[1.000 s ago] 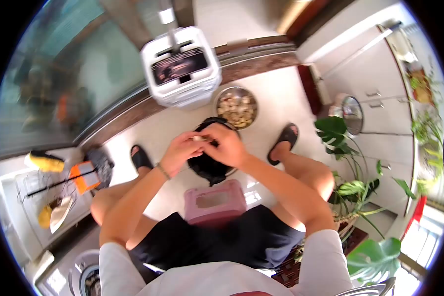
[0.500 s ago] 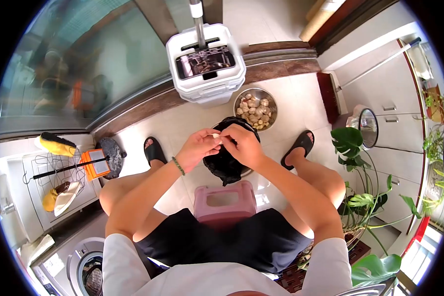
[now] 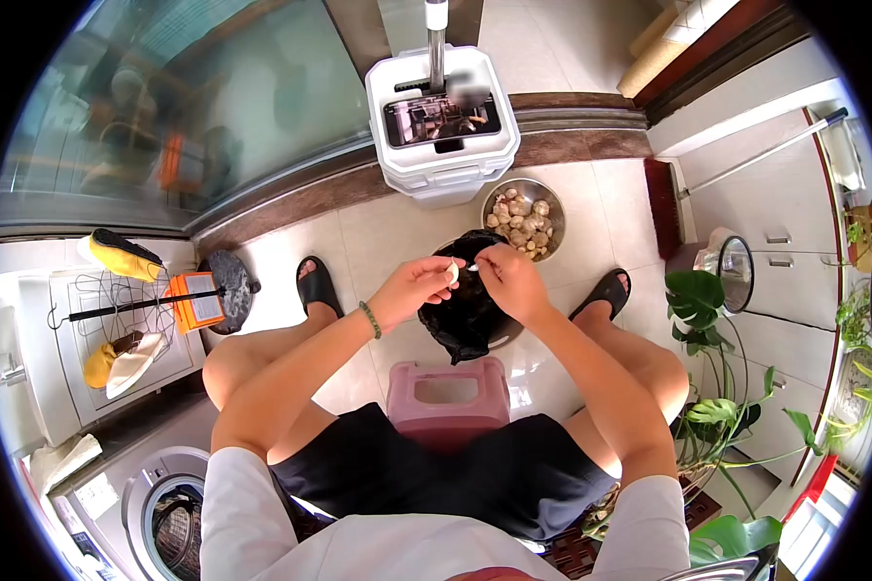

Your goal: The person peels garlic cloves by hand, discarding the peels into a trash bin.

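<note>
My left hand [image 3: 416, 290] is closed, pinching a pale garlic clove [image 3: 453, 272] between thumb and fingertips. Just to its right, my right hand [image 3: 513, 284] pinches a small whitish scrap [image 3: 472, 267] that looks like garlic skin. Both hands are over a bin lined with a black plastic bag [image 3: 453, 327], which stands between my feet. Behind it, a steel bowl [image 3: 560, 215] holds several garlic bulbs and loose cloves [image 3: 521, 219].
A pink plastic stool [image 3: 494, 392] is in front of my shorts. Beyond the bowl is a white mop bucket [image 3: 446, 165] with a phone-like screen on top. On the right stand leafy plants [image 3: 715, 412] and cabinets; at left, a wire rack and a washing machine [image 3: 131, 508].
My hands have drawn slightly apart, opening a gap between the clove and the scrap. The camera view has shifted, so the bucket and bowl appear farther right.
</note>
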{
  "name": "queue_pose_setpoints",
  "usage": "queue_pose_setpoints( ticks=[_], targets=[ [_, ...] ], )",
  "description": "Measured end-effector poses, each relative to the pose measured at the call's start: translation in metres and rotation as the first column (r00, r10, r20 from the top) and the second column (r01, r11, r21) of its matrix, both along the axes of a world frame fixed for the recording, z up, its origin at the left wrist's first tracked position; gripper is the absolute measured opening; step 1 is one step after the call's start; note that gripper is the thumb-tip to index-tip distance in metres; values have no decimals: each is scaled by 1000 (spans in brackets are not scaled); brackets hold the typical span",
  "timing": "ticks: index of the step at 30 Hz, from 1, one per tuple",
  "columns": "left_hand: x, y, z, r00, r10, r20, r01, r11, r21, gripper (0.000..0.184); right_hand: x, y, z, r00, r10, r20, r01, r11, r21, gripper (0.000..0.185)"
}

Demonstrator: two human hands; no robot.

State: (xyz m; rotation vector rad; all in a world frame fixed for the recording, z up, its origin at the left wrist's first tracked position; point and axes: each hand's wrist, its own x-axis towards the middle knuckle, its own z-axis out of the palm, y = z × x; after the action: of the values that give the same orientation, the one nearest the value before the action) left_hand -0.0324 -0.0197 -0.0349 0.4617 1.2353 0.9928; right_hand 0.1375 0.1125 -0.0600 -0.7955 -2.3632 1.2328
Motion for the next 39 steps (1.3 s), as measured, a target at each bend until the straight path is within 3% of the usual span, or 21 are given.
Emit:
queue_pose_setpoints(
  ticks=[2, 5, 7, 13, 23, 25, 26, 28, 29, 31, 33, 38, 39],
  targets=[
    [0, 0, 1, 1000, 23, -19, -23, 1000, -5, 34, 2, -4, -9, 998, 41, 51, -43, 999, 27, 8],
    [1, -1, -4, 996, 76, -55, -75, 997, 18, 30, 3, -12, -11, 995, 77, 61, -72, 994, -81, 11],
    [1, -1, -6, 991, 108, -73, -105, 993, 49, 28, -2, -16, -2, 998, 39, -52, -47, 987, -157, 12],
    [1, 3, -5, 998, -41, -56, 47, 994, 101, 24, -2, -13, 20, 991, 117, -72, -132, 950, -284, 19],
    [7, 4, -6, 999, 45, -30, -41, 990, 131, 27, -1, -14, 15, 974, 105, -199, -152, 959, -239, 17],
    [7, 5, -5, 999, 52, -14, -51, 994, 99, 27, 0, -13, 13, 980, 78, -183, -147, 904, -402, 16],
    [7, 5, -4, 998, 57, 5, -57, 994, 96, 27, 1, -12, 14, 980, 79, -183, -148, 903, -403, 16],
    [6, 5, -2, 998, 62, 24, -64, 994, 93, 27, 1, -11, 17, 984, 6, -177, -124, 738, -663, 17],
    [6, 5, -2, 993, 79, 92, -86, 993, 82, 26, 1, -12, 21, 984, 6, -177, -124, 738, -664, 17],
    [6, 5, -2, 982, 98, 158, -111, 991, 70, 26, -2, -14, 33, 966, -147, -212, -103, 532, -841, 18],
    [6, 6, -1, 943, 147, 298, -172, 983, 62, 26, -3, -13, 39, 965, -167, -202, -84, 535, -841, 18],
    [3, 8, 3, 963, 141, 228, -164, 983, 86, 26, 0, -5, 26, 966, -188, -180, -47, 555, -830, 18],
    [4, 8, 3, 970, 159, 183, -175, 982, 74, 27, 1, -4, 19, 985, -87, -149, -45, 701, -712, 18]
  ],
)
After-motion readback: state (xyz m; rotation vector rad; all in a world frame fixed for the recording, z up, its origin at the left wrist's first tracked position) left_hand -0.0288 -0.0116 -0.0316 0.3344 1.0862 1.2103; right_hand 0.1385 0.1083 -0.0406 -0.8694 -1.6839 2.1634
